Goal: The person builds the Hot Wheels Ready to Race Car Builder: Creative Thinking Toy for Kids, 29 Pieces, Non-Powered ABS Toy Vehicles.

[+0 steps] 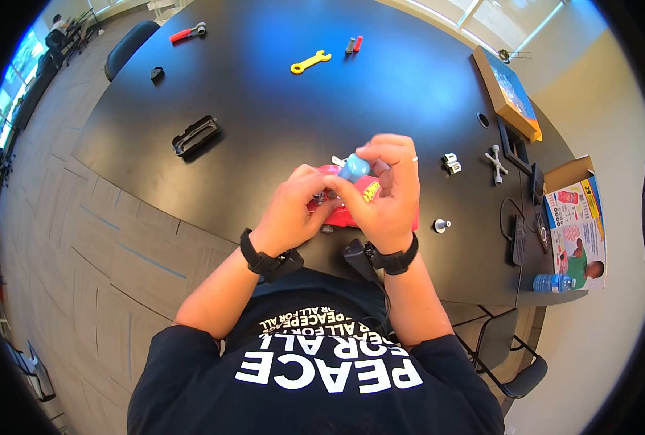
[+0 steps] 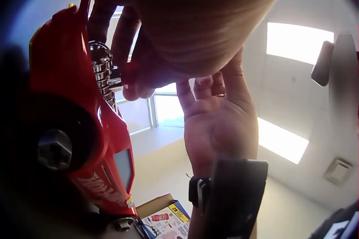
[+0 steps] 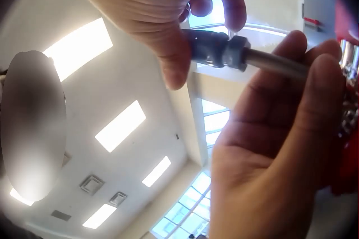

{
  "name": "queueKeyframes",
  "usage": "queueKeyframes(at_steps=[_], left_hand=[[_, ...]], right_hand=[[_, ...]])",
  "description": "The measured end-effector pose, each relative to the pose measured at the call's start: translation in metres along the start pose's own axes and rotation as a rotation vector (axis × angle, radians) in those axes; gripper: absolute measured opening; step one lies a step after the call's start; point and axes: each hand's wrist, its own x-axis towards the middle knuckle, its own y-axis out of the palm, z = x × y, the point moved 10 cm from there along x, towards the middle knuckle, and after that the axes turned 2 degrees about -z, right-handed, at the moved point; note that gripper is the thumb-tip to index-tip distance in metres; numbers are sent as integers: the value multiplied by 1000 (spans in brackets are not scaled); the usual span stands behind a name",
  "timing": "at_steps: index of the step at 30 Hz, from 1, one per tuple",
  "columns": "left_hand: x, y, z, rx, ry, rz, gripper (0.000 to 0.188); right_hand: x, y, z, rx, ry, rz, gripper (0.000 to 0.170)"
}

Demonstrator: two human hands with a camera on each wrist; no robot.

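A red toy car (image 1: 344,217) with a yellow logo lies at the table's near edge, beneath both hands. My right hand (image 1: 393,192) holds the blue handle of a screwdriver (image 1: 356,167) between thumb and fingers. In the right wrist view its grey shaft (image 3: 275,62) runs to my left hand (image 3: 269,138), whose thumb and fingertips pinch around the far end and hide the tip. Beside those fingers, the left wrist view has the car's chrome engine piece (image 2: 102,70). A grey hex-shaped piece (image 2: 55,149) sits in the car's dark wheel well.
Farther back lie a yellow wrench (image 1: 311,62), a red-handled ratchet (image 1: 188,33), and grey and red bolts (image 1: 357,46). A black frame-like part (image 1: 195,136) is to the left. Rightward are a cross wrench (image 1: 496,164), a grey bolt (image 1: 441,225), a box (image 1: 576,225) and a bottle (image 1: 552,283).
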Motion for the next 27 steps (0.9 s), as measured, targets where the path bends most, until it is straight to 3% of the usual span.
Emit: queueKeyframes(at_steps=[3,6,7,9,11,13,15,17,19,21,22,25,27], left_hand=[[-2,1,5,7,-19,8,33],[-1,-4,-2,-3,65,-67,30],[-1,-3,0,-5,65,-64,30],[-2,-2,-2,30,103,-42,28],[-4,-5,-7,6,69,-71,27],[-4,-8,-6,-17,41,-103,26],[-4,-4,7,-27,-16,-67,26],[-2,-7,5,21,35,-50,27],[-2,-6,-7,65,84,-25,28],[2,-4,-7,-4,-30,20,28],[1,-3,-7,-4,-28,21,28],[0,-2,5,46,-57,-8,29],[-4,-4,8,31,-42,-50,32]], right_hand=[[3,4,4,186,-56,10,46],[-5,27,3,351,-15,416,45],[-5,27,4,349,-14,415,45],[-8,35,-1,617,173,445,44],[-10,33,-7,548,214,423,45],[-2,21,-3,63,134,289,51],[4,21,8,72,51,243,56],[0,24,11,386,36,280,59],[-5,26,0,330,35,355,57],[-2,8,-14,117,122,161,56],[-1,8,-12,116,120,159,56],[9,5,13,-100,-49,68,47],[7,7,9,26,12,84,41]])
